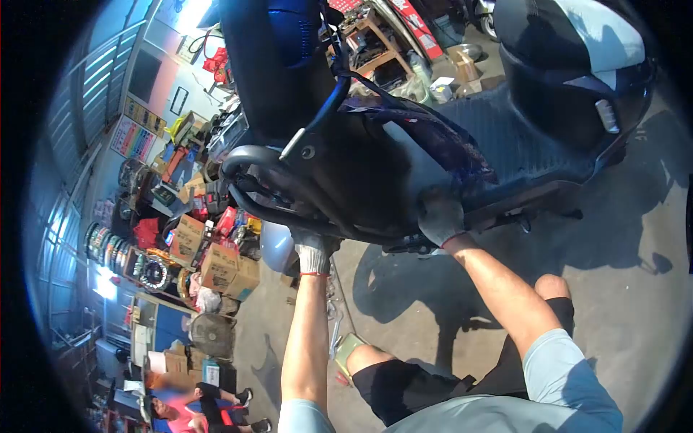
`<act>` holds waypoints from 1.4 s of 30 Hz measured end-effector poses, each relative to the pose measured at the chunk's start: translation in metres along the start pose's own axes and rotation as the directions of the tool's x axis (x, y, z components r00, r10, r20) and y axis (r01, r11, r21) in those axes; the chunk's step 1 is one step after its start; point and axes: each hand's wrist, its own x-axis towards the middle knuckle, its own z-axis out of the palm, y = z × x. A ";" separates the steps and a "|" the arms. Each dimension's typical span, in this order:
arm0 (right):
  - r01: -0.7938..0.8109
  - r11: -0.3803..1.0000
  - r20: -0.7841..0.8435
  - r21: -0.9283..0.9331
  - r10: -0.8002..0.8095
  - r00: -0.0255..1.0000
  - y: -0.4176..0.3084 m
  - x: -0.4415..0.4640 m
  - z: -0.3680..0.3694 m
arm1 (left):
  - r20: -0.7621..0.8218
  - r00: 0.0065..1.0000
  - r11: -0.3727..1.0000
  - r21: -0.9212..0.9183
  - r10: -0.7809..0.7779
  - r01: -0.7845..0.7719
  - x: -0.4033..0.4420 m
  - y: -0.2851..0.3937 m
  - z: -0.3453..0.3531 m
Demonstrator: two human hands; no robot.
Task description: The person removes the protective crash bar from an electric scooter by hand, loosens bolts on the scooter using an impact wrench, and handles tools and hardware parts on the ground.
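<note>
A dark scooter fills the upper middle, with its black inner front panel (361, 173) facing me and a loop of black tubing (260, 155) at its left side. My left hand (315, 249), in a whitish glove with a red cuff edge, reaches under the lower edge of the tubing; its fingers are hidden. My right hand (440, 216), in a dark grey glove, lies against the panel's lower right edge, beside the footboard (498, 133). Its fingers are in shadow and hard to make out. A dark purple panel (440, 137) lies across the scooter's front.
Cardboard boxes (219, 265) and shop goods line the left wall. A silver-blue rounded part (276, 245) is beside my left hand. Wrenches (336, 332) and a green tray (348, 346) lie on the floor near my knee. A person in pink (180, 413) sits at the lower left.
</note>
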 end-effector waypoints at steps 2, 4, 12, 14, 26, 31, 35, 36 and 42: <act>0.047 0.986 -0.109 0.163 -0.029 0.994 -0.008 0.004 0.003 | -0.064 0.984 0.983 0.096 0.164 -0.158 -0.003 -0.004 0.004; 0.110 0.946 -0.228 0.304 -0.040 0.973 -0.035 0.008 -0.019 | -0.003 0.999 0.928 -0.369 -0.049 0.044 -0.002 -0.005 0.007; 0.200 0.822 -0.101 0.533 -0.173 0.980 -0.128 0.042 -0.086 | 0.057 0.997 0.988 -0.152 0.043 -0.033 0.018 -0.076 -0.013; 0.203 0.847 -0.038 0.492 -0.213 0.976 -0.130 0.050 -0.097 | 0.012 0.999 0.992 -0.111 0.053 -0.052 0.013 -0.060 -0.009; 0.440 0.851 0.018 0.288 -0.464 0.886 -0.142 0.063 -0.108 | 0.009 0.976 0.893 -0.402 -0.218 0.203 0.001 -0.007 0.009; 0.450 0.838 -0.062 0.309 -0.454 0.889 -0.142 0.063 -0.109 | -0.007 0.960 0.842 -0.483 -0.279 0.241 0.003 -0.005 0.012; 0.602 0.752 -0.318 0.269 -0.520 0.793 -0.140 0.066 -0.107 | -0.053 0.996 0.991 -0.123 -0.067 0.060 0.011 -0.024 0.008; 0.574 0.771 -0.304 0.274 -0.497 0.813 -0.138 0.065 -0.100 | -0.011 0.991 0.985 -0.116 -0.133 0.131 0.015 -0.058 0.004; 0.491 0.836 0.076 0.245 -0.521 0.850 -0.126 0.080 -0.097 | 0.007 0.981 0.878 -0.444 -0.194 0.176 0.015 -0.043 0.014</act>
